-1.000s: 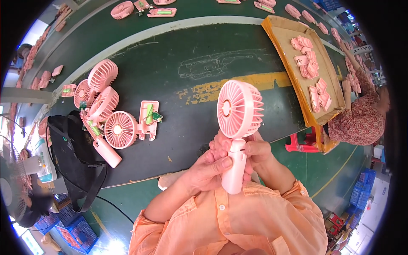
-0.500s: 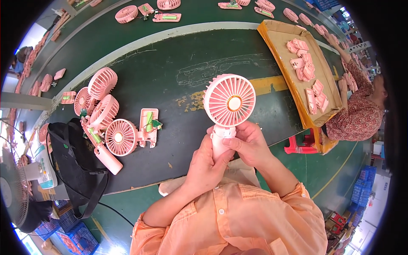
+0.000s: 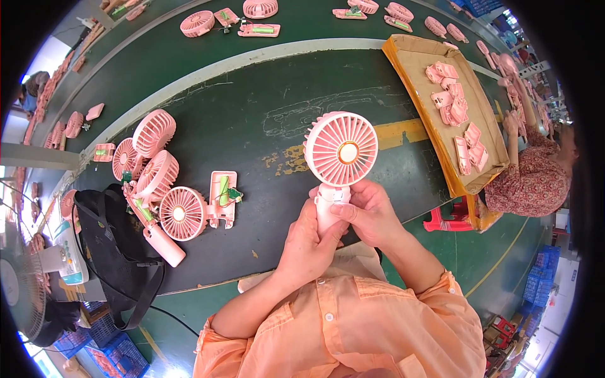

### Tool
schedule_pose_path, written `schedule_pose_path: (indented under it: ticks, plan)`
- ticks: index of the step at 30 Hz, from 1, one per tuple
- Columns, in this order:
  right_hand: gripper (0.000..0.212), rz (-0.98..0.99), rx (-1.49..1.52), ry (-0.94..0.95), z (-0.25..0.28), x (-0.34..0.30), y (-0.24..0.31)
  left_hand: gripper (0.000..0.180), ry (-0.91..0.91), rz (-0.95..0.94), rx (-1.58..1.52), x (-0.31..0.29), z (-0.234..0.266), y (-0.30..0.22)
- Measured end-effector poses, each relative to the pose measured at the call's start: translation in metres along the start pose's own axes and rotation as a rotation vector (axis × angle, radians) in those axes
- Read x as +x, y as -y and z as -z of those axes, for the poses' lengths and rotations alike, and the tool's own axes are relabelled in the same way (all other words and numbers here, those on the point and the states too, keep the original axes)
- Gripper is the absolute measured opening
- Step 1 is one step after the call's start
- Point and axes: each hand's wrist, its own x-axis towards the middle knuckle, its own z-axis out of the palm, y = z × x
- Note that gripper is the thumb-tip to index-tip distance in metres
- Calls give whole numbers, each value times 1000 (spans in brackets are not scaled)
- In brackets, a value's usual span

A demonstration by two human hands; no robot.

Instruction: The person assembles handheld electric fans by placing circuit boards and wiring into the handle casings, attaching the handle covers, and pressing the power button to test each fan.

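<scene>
A pink handheld fan (image 3: 341,150) is upright in front of me, its round grille facing up toward the view. My left hand (image 3: 308,242) wraps around the lower part of its handle. With thumb and fingers, my right hand (image 3: 373,216) grips the handle's top right side, just below the fan head. A small pale piece (image 3: 338,196) shows on the handle by my right thumb. To the left lie several pink fans, among them a flat-lying fan (image 3: 181,213). Beside it rests an open handle shell (image 3: 222,199) with a green battery and a small circuit board.
A cardboard tray (image 3: 413,94) of pink shell parts stands at right, near a person in a patterned top (image 3: 532,181). A black bag (image 3: 107,246) lies at the table's left edge, by a white fan (image 3: 25,277). A belt (image 3: 302,28) carries fan parts along the back.
Both hands keep the handheld fan in nearly the same place. Parts on the far belt appear shifted slightly right. The person at right has moved an arm.
</scene>
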Motion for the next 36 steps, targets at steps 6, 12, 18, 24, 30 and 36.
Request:
schedule_pose_path:
  ticks: [6,12,18,24,30,36]
  plan:
    - [39,-68,-49,-96,-12,3,6,28,36,68,-190,-2,2,1]
    - [40,-92,-45,-48,0,12,-1,31,59,49,-233,3,12,2]
    - [47,44,249,-127,8,35,15,32,162,102,-193,-5,19,-3]
    - [65,104,-128,-184,4,20,22,28,197,128,-271,-9,8,-6]
    - [84,450,-209,85,5,-1,13,26,451,126,-499,-24,4,-8]
    - [88,385,-145,-38,16,-6,20,22,416,131,-461,-21,-5,-26]
